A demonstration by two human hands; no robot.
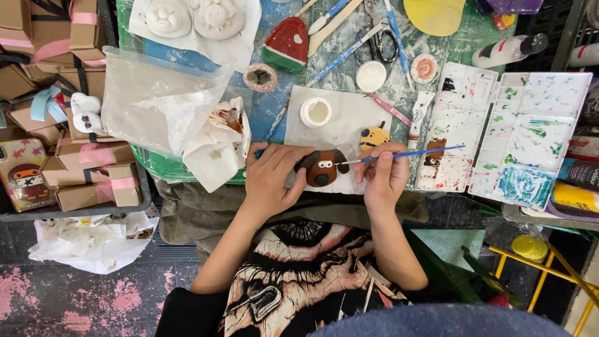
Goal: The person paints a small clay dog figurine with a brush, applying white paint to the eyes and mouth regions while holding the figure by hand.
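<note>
Cardboard boxes (93,168) tied with pink ribbon fill a tray at nine o'clock, with a clear plastic bag (156,100) and crumpled white paper (215,150) just to their right on the counter (299,81). Next comes the left hand (271,178), fingers curled around the left side of a brown dog figurine (321,168), which it steadies on a white sheet (349,118) at the counter's near edge, roughly centre of the view. At twelve o'clock from the dog stands an open white pot (316,112), and further up lie a red and green watermelon-slice piece (287,45), brushes and scissors (380,40). A small yellow striped figurine (373,136) sits at one o'clock from the dog, just beside it. The right hand (384,175) is closed in a pinch on a blue paintbrush (405,154), the tip touching the dog's right side (near its ear, though the exact spot is hard to make out) and the handle pointing toward three o'clock. Beyond it, at two to three o'clock, two paint-smeared white palettes (505,131) lie open side by side, and paint tubes (577,175) rest at the far right edge.
</note>
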